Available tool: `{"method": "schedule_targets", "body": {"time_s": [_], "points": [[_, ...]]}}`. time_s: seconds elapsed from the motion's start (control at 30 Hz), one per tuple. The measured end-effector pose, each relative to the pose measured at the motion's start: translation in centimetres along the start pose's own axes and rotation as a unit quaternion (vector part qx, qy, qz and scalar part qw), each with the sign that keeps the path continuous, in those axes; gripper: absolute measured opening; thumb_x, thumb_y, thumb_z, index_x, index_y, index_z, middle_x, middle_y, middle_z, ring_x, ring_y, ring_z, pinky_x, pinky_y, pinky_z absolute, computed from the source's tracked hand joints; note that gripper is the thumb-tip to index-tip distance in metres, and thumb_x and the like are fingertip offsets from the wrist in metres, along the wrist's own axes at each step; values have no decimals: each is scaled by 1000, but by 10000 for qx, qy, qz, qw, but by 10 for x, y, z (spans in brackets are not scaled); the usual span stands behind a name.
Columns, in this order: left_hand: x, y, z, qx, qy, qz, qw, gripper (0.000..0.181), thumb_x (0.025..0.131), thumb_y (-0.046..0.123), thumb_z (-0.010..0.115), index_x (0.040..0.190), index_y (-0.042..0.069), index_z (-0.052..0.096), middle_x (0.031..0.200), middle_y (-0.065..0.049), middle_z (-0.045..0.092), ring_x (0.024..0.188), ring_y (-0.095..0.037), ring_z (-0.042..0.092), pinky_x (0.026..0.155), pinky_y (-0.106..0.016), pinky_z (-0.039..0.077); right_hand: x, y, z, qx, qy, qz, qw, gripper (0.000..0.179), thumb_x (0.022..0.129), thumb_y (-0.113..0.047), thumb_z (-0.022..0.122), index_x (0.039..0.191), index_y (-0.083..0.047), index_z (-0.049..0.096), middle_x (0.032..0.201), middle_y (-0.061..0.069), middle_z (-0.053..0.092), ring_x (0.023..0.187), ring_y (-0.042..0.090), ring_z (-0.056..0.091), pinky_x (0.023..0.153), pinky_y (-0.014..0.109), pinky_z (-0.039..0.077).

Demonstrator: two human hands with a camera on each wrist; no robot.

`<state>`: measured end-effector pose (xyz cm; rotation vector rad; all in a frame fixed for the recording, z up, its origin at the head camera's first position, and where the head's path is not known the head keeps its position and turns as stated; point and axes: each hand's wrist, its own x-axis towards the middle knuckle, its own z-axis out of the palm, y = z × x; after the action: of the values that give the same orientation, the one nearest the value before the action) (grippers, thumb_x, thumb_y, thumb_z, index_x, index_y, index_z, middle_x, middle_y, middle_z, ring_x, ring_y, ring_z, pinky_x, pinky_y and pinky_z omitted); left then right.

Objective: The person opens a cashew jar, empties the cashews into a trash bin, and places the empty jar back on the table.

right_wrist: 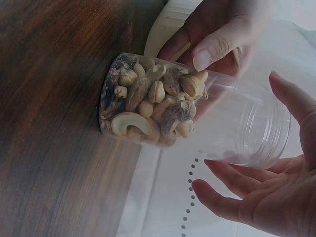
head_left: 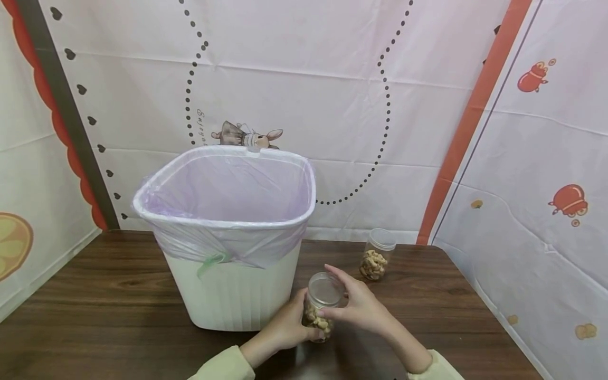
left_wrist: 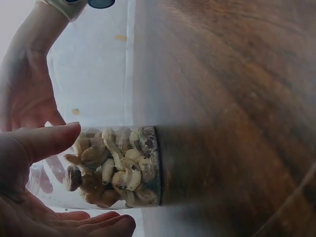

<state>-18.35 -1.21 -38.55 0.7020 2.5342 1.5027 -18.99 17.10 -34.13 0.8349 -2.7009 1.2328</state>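
Note:
A clear screw-top jar (head_left: 319,318) part-filled with cashews and darker bits stands upright on the table, its see-through lid (head_left: 325,289) facing up. My left hand (head_left: 290,323) grips the jar's body from the left, thumb in front; the left wrist view shows this thumb (left_wrist: 52,142) along the jar's side. Around the lid end, my right hand (head_left: 363,309) spreads its thumb and fingers (right_wrist: 222,202); I cannot tell whether they touch it. Close up in the right wrist view, the cashews (right_wrist: 153,101) fill roughly the jar's lower half.
A white bin (head_left: 228,295) with a purple liner bag (head_left: 237,240), knotted in green at the front, stands left of my hands. Behind my right hand is a second jar of nuts (head_left: 374,261). The brown wooden table (head_left: 95,311) meets printed cloth walls (head_left: 294,95).

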Motion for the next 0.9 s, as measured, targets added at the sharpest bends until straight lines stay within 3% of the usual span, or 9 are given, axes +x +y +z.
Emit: {"method": "schedule_targets", "body": {"time_s": [0.33, 0.63, 0.9], "points": [[0, -2, 2, 357, 79, 8, 9993, 69, 68, 15, 76, 124, -5, 39, 116, -19, 55, 106, -36, 52, 88, -50, 41, 1, 0, 2, 148, 103, 127, 9998, 73, 70, -25, 78, 129, 1, 44, 118, 20, 56, 96, 28, 59, 70, 24, 50], [1, 0, 2, 94, -71, -120, 9999, 72, 73, 17, 74, 129, -5, 35, 123, -24, 50, 112, -40, 48, 91, -55, 37, 2, -4, -4, 131, 107, 310, 9994, 71, 69, -28, 79, 127, -2, 48, 123, 18, 54, 98, 25, 57, 73, 27, 49], [0, 3, 0, 102, -148, -125, 9998, 71, 75, 19, 72, 130, -4, 34, 124, -23, 49, 112, -39, 48, 90, -54, 39, 0, -6, -8, 338, 178, 280, 9989, 72, 68, -27, 79, 127, -1, 47, 119, 19, 55, 90, 21, 58, 66, 22, 50]]}}
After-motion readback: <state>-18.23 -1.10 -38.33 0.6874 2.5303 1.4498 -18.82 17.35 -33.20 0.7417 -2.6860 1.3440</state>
